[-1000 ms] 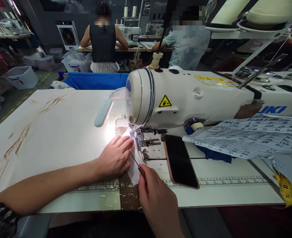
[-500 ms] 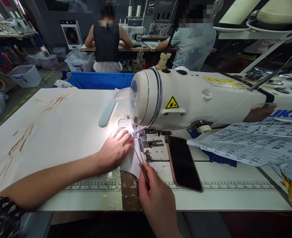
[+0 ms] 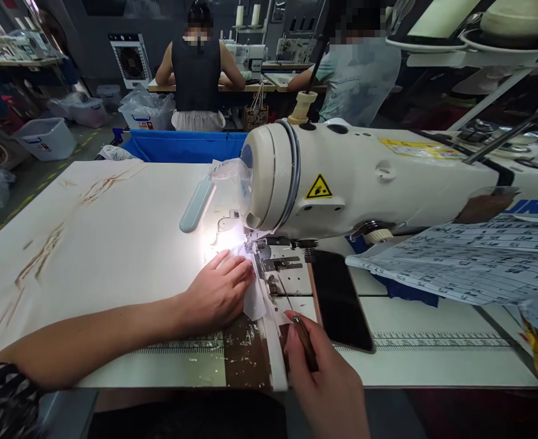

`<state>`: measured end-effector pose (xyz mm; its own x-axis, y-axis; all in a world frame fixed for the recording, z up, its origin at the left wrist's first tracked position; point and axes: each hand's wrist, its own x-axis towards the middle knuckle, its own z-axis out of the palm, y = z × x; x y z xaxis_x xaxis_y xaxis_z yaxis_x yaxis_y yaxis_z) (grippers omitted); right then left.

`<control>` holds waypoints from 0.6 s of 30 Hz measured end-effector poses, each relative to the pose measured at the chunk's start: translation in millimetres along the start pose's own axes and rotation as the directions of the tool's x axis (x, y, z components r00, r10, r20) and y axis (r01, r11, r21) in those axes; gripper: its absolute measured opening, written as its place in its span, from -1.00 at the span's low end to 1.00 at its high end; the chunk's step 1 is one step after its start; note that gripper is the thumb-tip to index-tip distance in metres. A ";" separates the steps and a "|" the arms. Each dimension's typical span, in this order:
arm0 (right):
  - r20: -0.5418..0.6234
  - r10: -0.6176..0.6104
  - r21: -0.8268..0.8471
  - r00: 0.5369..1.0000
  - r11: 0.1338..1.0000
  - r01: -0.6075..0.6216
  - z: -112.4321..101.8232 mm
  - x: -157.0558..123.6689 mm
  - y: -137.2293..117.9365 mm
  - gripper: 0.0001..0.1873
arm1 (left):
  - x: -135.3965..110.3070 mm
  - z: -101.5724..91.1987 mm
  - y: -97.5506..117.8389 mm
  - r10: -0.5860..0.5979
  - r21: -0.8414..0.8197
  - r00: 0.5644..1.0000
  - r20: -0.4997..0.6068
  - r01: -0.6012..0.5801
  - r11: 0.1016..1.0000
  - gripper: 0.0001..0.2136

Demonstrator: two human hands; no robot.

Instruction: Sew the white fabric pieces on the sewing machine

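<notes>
My left hand (image 3: 217,291) lies flat with fingers stretched out on a small white piece of fabric (image 3: 254,302), pressing it onto the table just left of the presser foot (image 3: 253,248) of the white sewing machine (image 3: 342,180). My right hand (image 3: 323,381) is closed around the brown handle of a thin pointed awl (image 3: 296,317). Its metal tip points up toward the needle plate (image 3: 282,274). A white fabric strip (image 3: 275,347) runs from the foot down to the table's front edge.
A black phone (image 3: 339,299) lies right of the needle plate. Printed paper sheets (image 3: 470,259) rest under the machine arm. A lamp (image 3: 197,205) lights the needle area. A blue bin (image 3: 181,146) stands behind the table. Two people sit at machines farther back.
My right hand with the awl has moved to the right, from beside my left hand's fingers to in front of the needle plate. The white fabric has slid toward me.
</notes>
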<state>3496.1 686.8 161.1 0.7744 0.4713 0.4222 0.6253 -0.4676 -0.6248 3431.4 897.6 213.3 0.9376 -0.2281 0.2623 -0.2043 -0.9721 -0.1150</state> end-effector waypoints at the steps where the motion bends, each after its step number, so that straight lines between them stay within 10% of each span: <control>1: 0.017 0.020 0.017 1.000 1.000 -0.020 -1.4 -1.0 4.5 -0.67 | 0.1 -0.3 0.6 -0.003 -0.001 1.000 -0.002 0.003 1.000 -0.64; 18: 0.103 0.042 0.048 0.994 0.998 -0.047 -5.2 -1.9 17.3 -0.67 | -0.3 -1.7 4.2 -0.002 0.007 0.999 0.051 0.001 1.000 -0.62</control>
<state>3505.9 673.9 153.0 0.7857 0.5257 0.3261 0.5830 -0.4529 -0.6745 3429.7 893.5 214.4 0.9511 -0.2233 0.2135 -0.2009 -0.9720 -0.1217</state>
